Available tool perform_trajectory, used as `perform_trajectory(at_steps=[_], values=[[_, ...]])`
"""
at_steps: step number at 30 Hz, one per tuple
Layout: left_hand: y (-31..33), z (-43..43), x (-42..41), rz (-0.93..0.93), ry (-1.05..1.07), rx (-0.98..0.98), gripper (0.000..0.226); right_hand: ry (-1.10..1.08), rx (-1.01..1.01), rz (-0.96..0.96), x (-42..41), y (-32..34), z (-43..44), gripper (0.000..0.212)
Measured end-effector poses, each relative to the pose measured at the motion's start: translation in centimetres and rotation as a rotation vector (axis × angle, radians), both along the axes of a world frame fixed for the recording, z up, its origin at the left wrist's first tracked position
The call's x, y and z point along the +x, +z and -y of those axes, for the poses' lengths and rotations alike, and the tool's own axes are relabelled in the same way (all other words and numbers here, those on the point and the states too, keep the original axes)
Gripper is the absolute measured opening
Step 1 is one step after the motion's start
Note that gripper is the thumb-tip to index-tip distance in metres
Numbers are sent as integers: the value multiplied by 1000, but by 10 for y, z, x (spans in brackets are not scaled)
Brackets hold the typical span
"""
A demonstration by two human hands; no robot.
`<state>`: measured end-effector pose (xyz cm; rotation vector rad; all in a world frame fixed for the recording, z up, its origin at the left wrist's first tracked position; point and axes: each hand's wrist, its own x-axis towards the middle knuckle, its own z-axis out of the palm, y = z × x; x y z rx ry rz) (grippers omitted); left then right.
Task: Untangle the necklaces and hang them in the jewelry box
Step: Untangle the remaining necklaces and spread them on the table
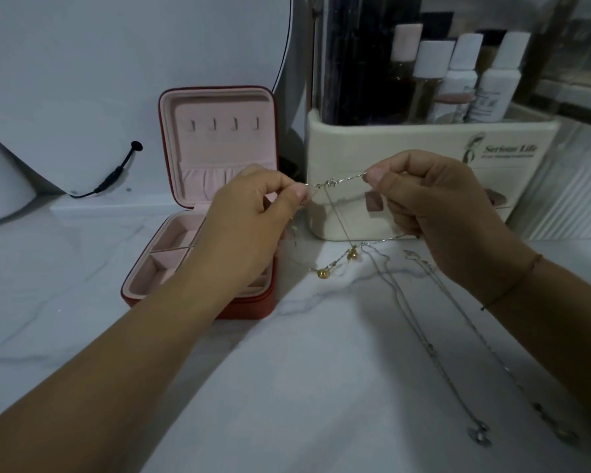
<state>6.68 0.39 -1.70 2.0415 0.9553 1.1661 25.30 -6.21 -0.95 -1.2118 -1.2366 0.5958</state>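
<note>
So, progress early | I see left hand (253,213) and right hand (434,213) each pinching the necklaces (420,332) either side of a knot (330,183) at 12 o'clock | jewelry box (249,310) open at 10 o'clock, hooks (234,124) bare | I judge untangling unfinished, nothing hung yet

A white marble table (304,387) bore a cream organizer (406,138) at the back right, with four capped bottles (434,63) upright inside it. A round mirror (116,63) stood at the back left, a black cable (116,172) lying across its lower part.
</note>
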Motion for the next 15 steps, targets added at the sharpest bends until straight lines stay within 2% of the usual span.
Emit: perform_trajectory(at_steps=[4,8,10,13,15], values=[[4,2,0,81,-32,-175,27,-14,4,-3,0,3,2,12],[11,4,1,293,-153,-454,29,15,-5,-32,-1,2,1,15],[11,4,1,264,-163,-456,25,36,-9,-85,-3,0,-1,16],[8,4,1,160,-128,-375,7,64,4,-139,-4,-2,-3,11],[8,3,1,108,-128,-320,8,71,11,-142,-4,-3,-4,8]])
